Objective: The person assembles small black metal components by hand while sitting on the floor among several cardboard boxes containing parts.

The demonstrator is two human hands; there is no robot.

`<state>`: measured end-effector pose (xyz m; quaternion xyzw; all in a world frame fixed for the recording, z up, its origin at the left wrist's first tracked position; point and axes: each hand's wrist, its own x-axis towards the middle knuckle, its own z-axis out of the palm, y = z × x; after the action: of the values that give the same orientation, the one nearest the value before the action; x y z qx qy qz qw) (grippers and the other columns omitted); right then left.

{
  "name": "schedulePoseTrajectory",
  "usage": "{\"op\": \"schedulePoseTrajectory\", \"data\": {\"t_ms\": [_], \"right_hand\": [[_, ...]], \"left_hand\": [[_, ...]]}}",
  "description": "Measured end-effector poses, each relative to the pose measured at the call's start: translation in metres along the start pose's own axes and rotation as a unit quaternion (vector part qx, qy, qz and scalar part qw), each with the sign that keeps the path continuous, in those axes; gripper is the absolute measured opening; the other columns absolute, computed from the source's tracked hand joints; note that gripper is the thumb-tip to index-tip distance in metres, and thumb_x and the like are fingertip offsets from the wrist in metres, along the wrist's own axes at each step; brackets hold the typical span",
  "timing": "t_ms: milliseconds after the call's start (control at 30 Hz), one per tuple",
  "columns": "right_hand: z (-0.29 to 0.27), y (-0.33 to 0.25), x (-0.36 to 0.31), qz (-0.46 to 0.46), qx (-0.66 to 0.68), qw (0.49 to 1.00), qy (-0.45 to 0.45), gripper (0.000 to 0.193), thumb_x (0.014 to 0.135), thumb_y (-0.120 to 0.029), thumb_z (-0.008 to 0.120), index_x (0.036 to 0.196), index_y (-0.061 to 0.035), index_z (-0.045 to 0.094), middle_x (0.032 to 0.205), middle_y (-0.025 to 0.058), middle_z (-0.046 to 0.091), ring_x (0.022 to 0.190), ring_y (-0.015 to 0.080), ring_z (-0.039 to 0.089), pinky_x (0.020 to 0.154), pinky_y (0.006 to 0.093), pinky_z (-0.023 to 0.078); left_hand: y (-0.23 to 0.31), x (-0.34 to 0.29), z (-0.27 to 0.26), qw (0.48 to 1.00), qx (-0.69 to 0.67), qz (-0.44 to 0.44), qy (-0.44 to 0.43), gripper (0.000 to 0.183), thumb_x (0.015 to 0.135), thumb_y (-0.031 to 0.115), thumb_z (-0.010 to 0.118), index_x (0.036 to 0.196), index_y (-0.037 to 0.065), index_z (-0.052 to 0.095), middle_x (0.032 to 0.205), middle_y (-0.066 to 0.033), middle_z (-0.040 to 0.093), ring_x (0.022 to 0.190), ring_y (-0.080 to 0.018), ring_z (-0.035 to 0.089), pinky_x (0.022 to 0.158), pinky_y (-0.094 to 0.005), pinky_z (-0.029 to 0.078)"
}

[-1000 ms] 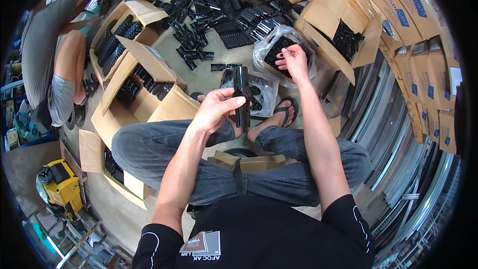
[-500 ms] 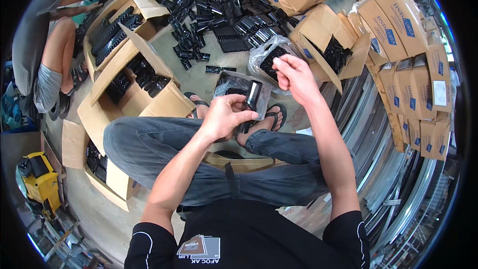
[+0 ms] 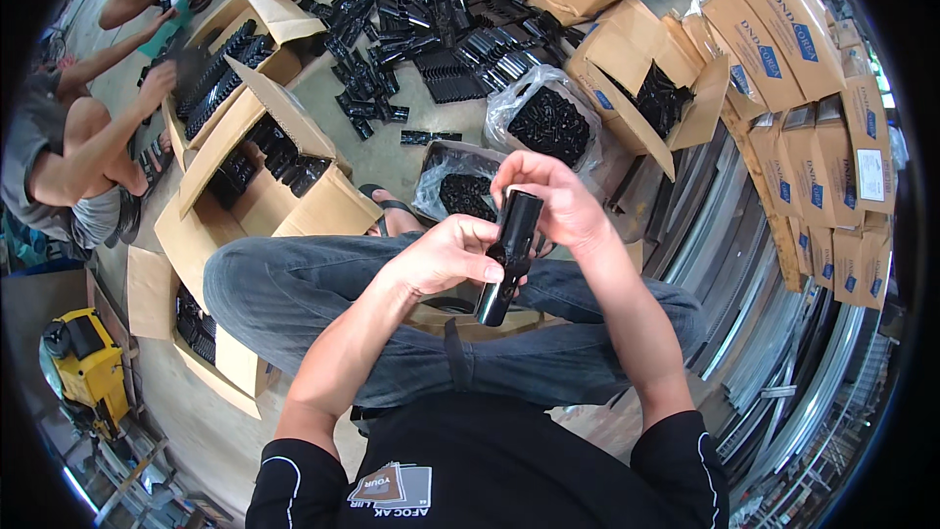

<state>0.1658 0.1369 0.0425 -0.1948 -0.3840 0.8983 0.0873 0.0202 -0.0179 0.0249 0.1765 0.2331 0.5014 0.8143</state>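
Note:
A glossy black tubular bracket (image 3: 513,235) is held tilted above my lap. My left hand (image 3: 441,260) is closed round its lower half, thumb lying across the front. My right hand (image 3: 560,201) is at its upper end with fingers curled in a pinch; whatever they hold is hidden. Beyond my hands stands a plastic-lined tray (image 3: 431,168) with small black pieces (image 3: 468,196) in it. Behind that, a clear plastic bag (image 3: 501,110) is full of small black pieces (image 3: 550,127).
A heap of similar black brackets (image 3: 411,24) covers the floor ahead. Open cartons (image 3: 318,201) with black parts stand at left, another carton (image 3: 627,44) at right. Stacked boxes (image 3: 783,34) and long metal profiles (image 3: 754,323) line the right. A co-worker (image 3: 73,152) sits at far left.
My right hand has come down and inward to the bracket. My left hand has drawn the bracket nearer to me, uncovering the tray's contents. The co-worker at left has leaned and reached toward the cartons.

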Motion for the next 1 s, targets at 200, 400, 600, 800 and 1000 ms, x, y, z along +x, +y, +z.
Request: {"op": "schedulePoseTrajectory", "data": {"t_ms": [200, 400, 600, 800, 1000], "right_hand": [[-0.002, 0.033, -0.005, -0.017, 0.145, 0.989, -0.013, 0.021, 0.086, -0.012, 0.07, 0.1, 0.0005, 0.061, 0.101, 0.0126, 0.068, 0.088, 0.0179, 0.067, 0.078, 0.0283, 0.056], [0.004, 0.03, -0.006, -0.002, 0.161, 0.987, 0.005, 0.011, 0.092, -0.005, 0.064, 0.1, -0.0004, 0.059, 0.089, 0.0106, 0.067, 0.061, 0.0139, 0.064, 0.047, 0.0235, 0.049], [0.009, 0.026, -0.01, -0.017, 0.141, 0.99, -0.005, 0.008, 0.092, -0.005, 0.065, 0.098, -0.0025, 0.059, 0.082, 0.0062, 0.066, 0.056, 0.0106, 0.062, 0.047, 0.0216, 0.049], [0.015, 0.031, -0.014, -0.021, 0.143, 0.989, -0.022, 0.004, 0.094, -0.004, 0.063, 0.097, -0.0047, 0.064, 0.084, -0.0006, 0.067, 0.063, 0.002, 0.056, 0.052, 0.0157, 0.041], [0.02, 0.033, -0.015, -0.019, 0.147, 0.988, -0.051, 0.015, 0.095, -0.016, 0.066, 0.102, -0.0016, 0.066, 0.079, 0.0015, 0.066, 0.059, 0.006, 0.057, 0.053, 0.02, 0.047]], "left_hand": [[-0.005, 0.0, -0.005, 0.996, -0.069, 0.013, -0.048, 0.05, 0.075, 0.01, 0.083, 0.117, -0.008, 0.064, 0.101, -0.0174, 0.072, 0.092, -0.0275, 0.072, 0.09, -0.0417, 0.057], [-0.001, -0.001, -0.003, 0.996, -0.066, 0.031, -0.051, 0.07, 0.071, 0.027, 0.088, 0.123, -0.011, 0.059, 0.098, -0.0191, 0.071, 0.088, -0.0312, 0.071, 0.084, -0.0432, 0.058], [-0.004, -0.002, -0.005, 0.996, -0.056, 0.033, -0.056, 0.076, 0.07, 0.031, 0.089, 0.124, -0.012, 0.057, 0.098, -0.0191, 0.07, 0.087, -0.0306, 0.071, 0.081, -0.0426, 0.059], [-0.005, -0.003, -0.003, 0.996, -0.044, 0.04, -0.067, 0.081, 0.068, 0.036, 0.09, 0.123, -0.013, 0.056, 0.094, -0.0189, 0.07, 0.085, -0.0304, 0.071, 0.077, -0.0405, 0.061], [-0.007, -0.002, 0.0, 0.997, -0.049, 0.066, -0.007, 0.073, 0.065, 0.037, 0.091, 0.111, -0.012, 0.063, 0.084, -0.0217, 0.07, 0.072, -0.0312, 0.068, 0.062, -0.0364, 0.057]]}}
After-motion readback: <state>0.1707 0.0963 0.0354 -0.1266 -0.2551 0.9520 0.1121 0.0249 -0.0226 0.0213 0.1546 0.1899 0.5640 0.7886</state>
